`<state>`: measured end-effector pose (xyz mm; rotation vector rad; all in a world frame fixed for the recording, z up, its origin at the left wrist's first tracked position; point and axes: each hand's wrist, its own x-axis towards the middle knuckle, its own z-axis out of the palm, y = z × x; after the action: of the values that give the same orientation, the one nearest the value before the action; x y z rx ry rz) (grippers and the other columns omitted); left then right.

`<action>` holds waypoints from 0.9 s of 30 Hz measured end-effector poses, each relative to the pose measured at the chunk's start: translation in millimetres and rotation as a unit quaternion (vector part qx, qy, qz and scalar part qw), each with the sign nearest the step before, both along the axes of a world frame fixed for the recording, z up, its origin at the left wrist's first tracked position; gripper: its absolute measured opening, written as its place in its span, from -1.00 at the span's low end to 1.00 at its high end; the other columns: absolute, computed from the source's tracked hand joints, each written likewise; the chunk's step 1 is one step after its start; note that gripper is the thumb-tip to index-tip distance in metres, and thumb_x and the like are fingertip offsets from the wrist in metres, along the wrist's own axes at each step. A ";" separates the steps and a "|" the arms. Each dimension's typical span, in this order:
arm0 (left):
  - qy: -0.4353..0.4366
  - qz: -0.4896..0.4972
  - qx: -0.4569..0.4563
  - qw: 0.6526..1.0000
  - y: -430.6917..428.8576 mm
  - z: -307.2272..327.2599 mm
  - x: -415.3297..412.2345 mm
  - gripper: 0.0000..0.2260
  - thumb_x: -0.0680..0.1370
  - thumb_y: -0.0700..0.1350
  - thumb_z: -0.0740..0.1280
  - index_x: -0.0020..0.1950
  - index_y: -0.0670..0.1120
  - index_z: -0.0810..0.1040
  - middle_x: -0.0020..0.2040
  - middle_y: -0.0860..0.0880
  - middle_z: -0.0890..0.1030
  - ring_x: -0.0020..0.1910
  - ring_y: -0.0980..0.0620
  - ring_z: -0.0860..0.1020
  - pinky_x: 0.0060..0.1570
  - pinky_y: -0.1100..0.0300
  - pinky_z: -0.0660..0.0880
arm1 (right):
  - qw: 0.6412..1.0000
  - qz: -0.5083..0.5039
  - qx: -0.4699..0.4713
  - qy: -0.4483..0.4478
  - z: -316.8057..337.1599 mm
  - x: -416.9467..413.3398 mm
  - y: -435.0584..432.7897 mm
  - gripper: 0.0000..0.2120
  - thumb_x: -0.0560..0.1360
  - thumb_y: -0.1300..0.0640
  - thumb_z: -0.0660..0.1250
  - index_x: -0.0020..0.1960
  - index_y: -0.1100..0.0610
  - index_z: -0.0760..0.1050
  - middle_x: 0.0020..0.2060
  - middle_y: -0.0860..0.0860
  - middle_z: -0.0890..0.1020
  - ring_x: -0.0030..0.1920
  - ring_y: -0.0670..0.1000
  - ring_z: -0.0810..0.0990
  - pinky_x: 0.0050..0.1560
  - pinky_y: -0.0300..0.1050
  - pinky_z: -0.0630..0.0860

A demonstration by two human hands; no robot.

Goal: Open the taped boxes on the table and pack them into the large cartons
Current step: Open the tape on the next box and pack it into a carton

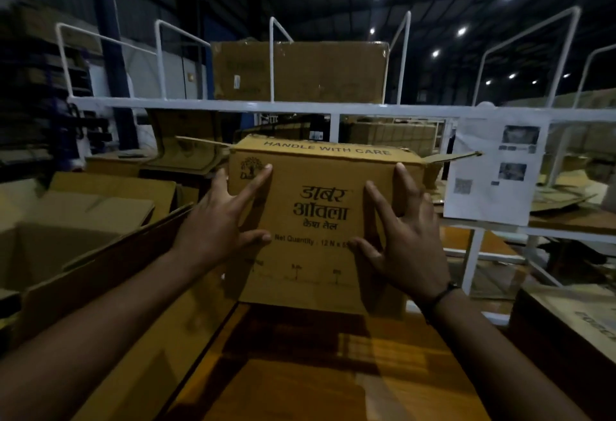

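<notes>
Squeezing the box (316, 214) between the left hand (218, 220) and right hand (405, 240), fingers straight and spread, needs even pressure until the large carton (100, 264) at left.

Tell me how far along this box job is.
Done: the printed box looks opened, its top flaps sticking out to both sides. In hand: the left hand and right hand press it between spread fingers. Left: it is not yet in the large carton standing open to the left. Other boxes' progress cannot be told.
</notes>
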<state>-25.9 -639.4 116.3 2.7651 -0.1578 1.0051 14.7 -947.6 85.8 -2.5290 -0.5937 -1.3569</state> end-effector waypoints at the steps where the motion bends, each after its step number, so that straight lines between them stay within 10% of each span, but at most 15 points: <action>1: -0.004 0.005 0.004 1.000 2.8 11.1 -0.8 0.07 0.39 0.24 0.54 0.54 0.49 -0.27 0.66 -0.21 -0.12 0.58 -0.34 0.17 0.34 -0.32 0.41 | 1.000 -0.003 -0.008 0.003 10.0 0.9 3.6 -0.03 0.35 -0.32 0.47 0.62 -0.13 0.11 0.63 0.12 -0.12 0.48 0.46 0.16 0.35 0.45 0.33; 27: -0.110 0.055 0.078 0.989 323.1 147.9 -67.3 0.05 0.35 0.22 0.56 0.57 0.47 -0.13 0.65 -0.15 -0.04 0.52 -0.38 0.27 0.19 -0.39 0.51 | 0.995 0.062 0.045 -0.059 121.5 -23.2 322.8 -0.08 0.33 -0.45 0.27 0.60 -0.13 0.14 0.63 0.07 -0.11 0.47 0.45 0.17 0.26 0.50 0.40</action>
<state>-93.2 -316.3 264.2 2.8215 -0.1226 1.3818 -8.5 -624.8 207.3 -2.3143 -0.6830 -1.4614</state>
